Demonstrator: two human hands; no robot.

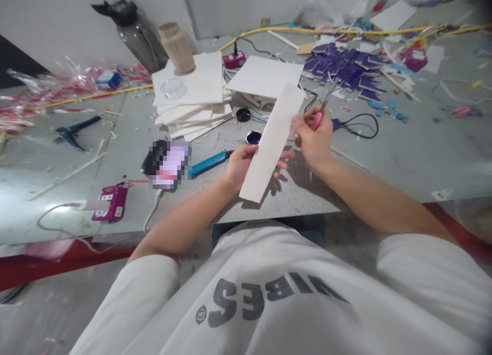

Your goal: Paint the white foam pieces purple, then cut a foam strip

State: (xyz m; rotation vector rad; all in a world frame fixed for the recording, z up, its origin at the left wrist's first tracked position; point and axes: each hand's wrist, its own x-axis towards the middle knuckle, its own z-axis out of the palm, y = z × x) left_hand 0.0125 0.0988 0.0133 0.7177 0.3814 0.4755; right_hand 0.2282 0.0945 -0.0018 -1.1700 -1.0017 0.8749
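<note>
My left hand (240,165) grips a long white foam-board strip (273,140) near its lower end and holds it tilted above the grey table (403,150). My right hand (313,137) is closed round pink-handled scissors (318,118) at the strip's right edge. The scissor blades point up and away, past the strip's upper end.
A stack of white boards (196,96) lies behind, with a beige bottle (177,47) and a dark bottle (136,35). A teal utility knife (209,164), a phone (167,165), paint pots (252,137), purple cut pieces (342,68) and a magenta socket block (109,204) lie around.
</note>
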